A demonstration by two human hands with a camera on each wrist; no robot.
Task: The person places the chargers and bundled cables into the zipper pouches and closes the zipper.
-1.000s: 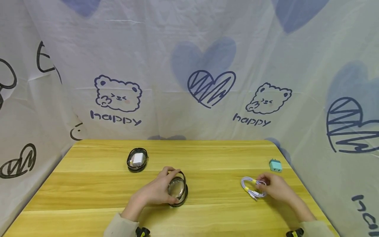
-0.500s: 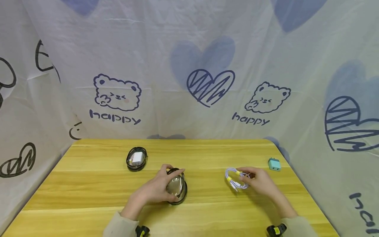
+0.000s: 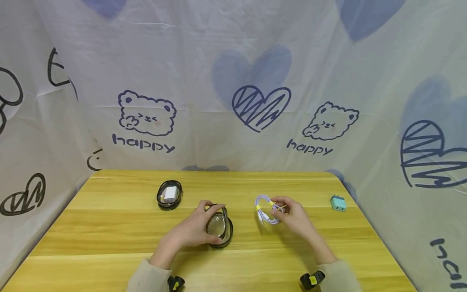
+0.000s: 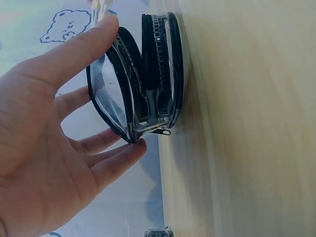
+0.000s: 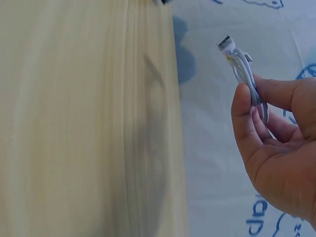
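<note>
A clear round zip pouch [image 3: 219,225] with a black zipper stands unzipped on the wooden table [image 3: 109,235]. My left hand [image 3: 193,231] grips its lid, thumb and fingers on the rim, and holds the lid [image 4: 111,94] away from the base [image 4: 165,74]. My right hand [image 3: 292,217] pinches a coiled white cable [image 3: 265,208] with yellow ties, lifted above the table just right of the pouch. In the right wrist view the cable [image 5: 242,71] sticks out past thumb and forefinger.
A second clear round pouch [image 3: 169,195] with a white charger inside lies at the back left. A small teal plug [image 3: 338,202] sits near the table's right edge. A printed cloth backdrop [image 3: 233,81] surrounds the table on three sides.
My right hand has carried the cable leftwards, from near the teal plug to just beside the open pouch. My left hand stays on the pouch lid.
</note>
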